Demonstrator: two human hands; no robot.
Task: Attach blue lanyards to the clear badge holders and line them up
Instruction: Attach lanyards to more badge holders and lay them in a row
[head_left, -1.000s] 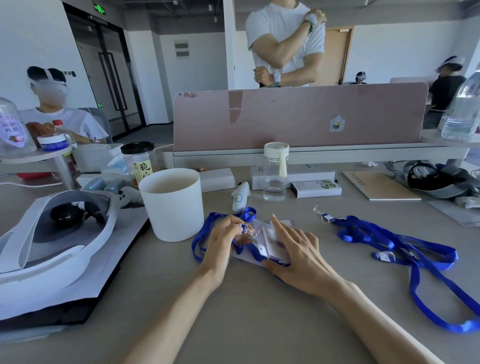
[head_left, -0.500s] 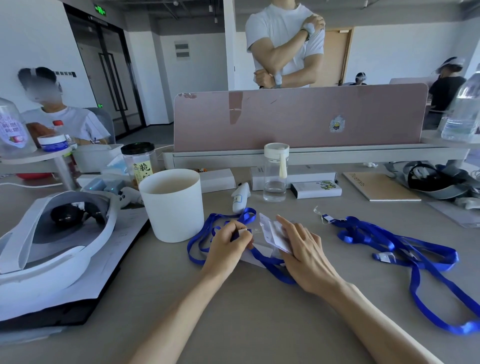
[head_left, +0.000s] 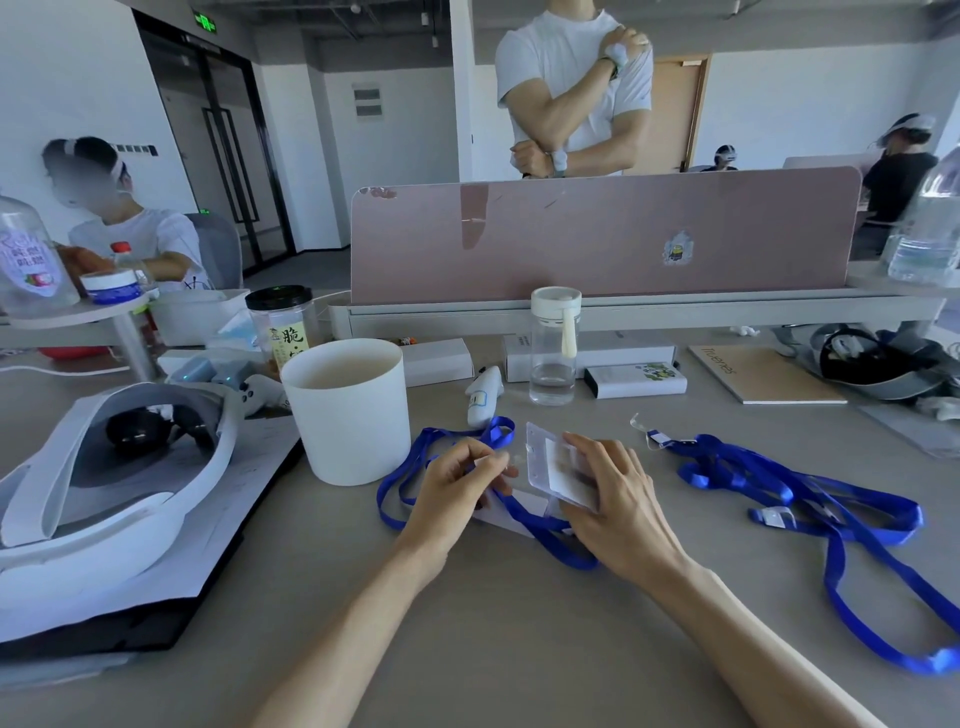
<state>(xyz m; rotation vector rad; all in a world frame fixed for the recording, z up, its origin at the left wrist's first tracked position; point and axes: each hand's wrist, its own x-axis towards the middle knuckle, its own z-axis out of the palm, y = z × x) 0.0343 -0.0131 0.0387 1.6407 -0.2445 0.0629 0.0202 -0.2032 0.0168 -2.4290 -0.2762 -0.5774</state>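
Note:
A clear badge holder with a white card inside is tilted up off the table in front of me. My right hand holds it from the right side, fingers against its face. My left hand pinches the clear clip end of a blue lanyard close to the holder's left edge. That lanyard loops left on the table and runs under both hands. More blue lanyards lie tangled at the right, with small clear clips on them. Further holders lie flat under my hands, mostly hidden.
A white round tub stands left of my hands. A white headset lies on papers at the far left. Behind are a water bottle, small boxes, a notebook and a pink divider. People are beyond the desk.
My right hand has raised the badge holder from flat on the table to a tilted, upright pose. My left hand keeps the lanyard clip and has shifted slightly toward the holder's edge.

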